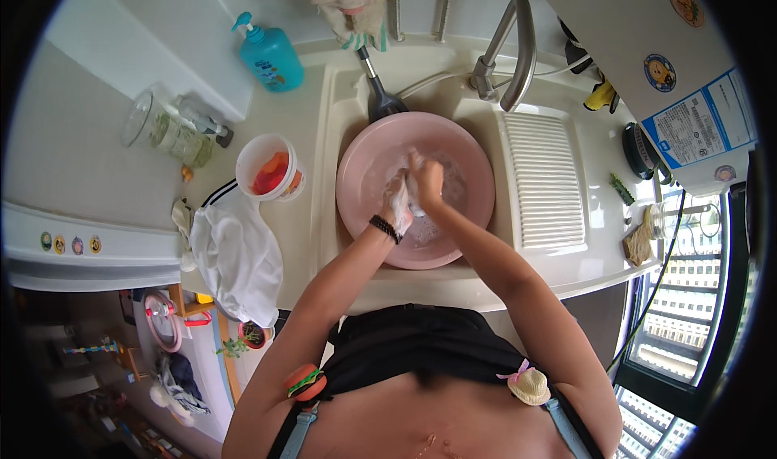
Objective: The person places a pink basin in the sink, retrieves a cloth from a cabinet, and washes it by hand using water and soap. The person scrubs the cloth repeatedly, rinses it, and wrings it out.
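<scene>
Both hands are together over a pink plastic basin (358,216) that holds cloudy, foamy water. My left hand (397,198) wears soap suds and a dark beaded bracelet (386,229) at the wrist. Close against it, my right hand (428,178) is curled with bent fingers. A small wet white cloth (416,204) is bunched between them, partly hidden by the fingers and foam. The basin sits in a cream sink (345,104).
A metal faucet (522,52) rises behind the sink, left of a ribbed drainboard (544,180). To the left are a blue pump bottle (272,59), a white tub (243,161) with red contents, and a white garment (237,252) over the counter edge. A dark-handled utensil (382,98) stands behind the basin.
</scene>
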A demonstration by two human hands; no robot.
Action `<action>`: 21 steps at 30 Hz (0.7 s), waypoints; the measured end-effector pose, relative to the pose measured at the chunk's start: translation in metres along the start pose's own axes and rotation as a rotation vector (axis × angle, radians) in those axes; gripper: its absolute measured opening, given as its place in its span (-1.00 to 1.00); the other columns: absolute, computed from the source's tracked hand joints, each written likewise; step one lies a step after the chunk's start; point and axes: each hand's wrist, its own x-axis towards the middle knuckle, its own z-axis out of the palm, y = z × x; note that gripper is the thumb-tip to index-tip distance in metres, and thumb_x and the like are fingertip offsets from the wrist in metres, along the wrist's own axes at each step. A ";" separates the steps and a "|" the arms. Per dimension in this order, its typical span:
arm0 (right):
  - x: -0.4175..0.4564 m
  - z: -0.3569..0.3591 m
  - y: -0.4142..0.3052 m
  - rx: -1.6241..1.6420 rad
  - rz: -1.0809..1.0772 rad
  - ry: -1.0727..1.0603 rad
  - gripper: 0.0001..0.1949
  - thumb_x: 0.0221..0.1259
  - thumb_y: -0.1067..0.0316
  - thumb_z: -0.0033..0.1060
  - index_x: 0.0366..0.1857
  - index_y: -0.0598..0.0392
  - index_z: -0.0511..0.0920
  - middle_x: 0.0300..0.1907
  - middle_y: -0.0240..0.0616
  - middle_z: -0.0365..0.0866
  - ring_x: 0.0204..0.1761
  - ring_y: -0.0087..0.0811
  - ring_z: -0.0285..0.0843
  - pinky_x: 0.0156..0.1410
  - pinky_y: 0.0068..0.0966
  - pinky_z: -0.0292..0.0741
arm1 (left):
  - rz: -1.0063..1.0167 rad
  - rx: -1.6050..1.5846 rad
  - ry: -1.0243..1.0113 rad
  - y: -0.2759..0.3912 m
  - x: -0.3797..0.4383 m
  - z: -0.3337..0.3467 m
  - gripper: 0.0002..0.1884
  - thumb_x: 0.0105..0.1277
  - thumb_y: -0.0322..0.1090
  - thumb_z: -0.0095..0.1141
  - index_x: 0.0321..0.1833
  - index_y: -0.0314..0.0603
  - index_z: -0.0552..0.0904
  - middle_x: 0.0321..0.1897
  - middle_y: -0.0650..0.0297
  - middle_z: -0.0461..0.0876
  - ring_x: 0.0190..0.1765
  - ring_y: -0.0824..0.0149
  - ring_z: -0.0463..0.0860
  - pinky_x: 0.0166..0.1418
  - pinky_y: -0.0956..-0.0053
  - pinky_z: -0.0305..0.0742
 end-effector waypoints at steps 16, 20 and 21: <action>-0.046 -0.005 -0.037 0.019 -0.362 0.067 -0.74 0.11 0.09 0.19 -0.43 0.04 0.71 -0.64 0.07 0.52 -0.55 0.03 0.54 -0.36 -0.18 0.48 | 0.020 -0.675 -0.873 -0.026 0.019 -0.030 -0.64 0.43 0.10 -0.11 -0.04 -0.02 0.46 -0.13 0.37 0.52 -0.06 0.37 0.53 0.00 0.38 0.47; -0.007 0.001 -0.003 -0.014 0.049 0.062 -0.69 0.15 0.08 0.17 -0.46 0.14 0.67 -0.61 0.08 0.52 -0.53 0.03 0.54 -0.35 -0.18 0.49 | -0.036 0.190 0.060 -0.005 -0.012 -0.002 -0.61 0.47 0.13 -0.24 0.03 0.03 0.46 -0.01 0.36 0.46 0.04 0.33 0.48 0.06 0.23 0.45; -0.007 -0.001 -0.014 0.019 -0.008 0.169 -0.69 0.15 0.08 0.17 -0.45 0.14 0.67 -0.60 0.07 0.54 -0.53 0.02 0.55 -0.34 -0.18 0.50 | 0.006 0.100 0.085 -0.008 -0.007 -0.005 -0.65 0.46 0.09 -0.21 -0.03 0.01 0.47 -0.11 0.38 0.47 -0.05 0.36 0.48 0.02 0.34 0.44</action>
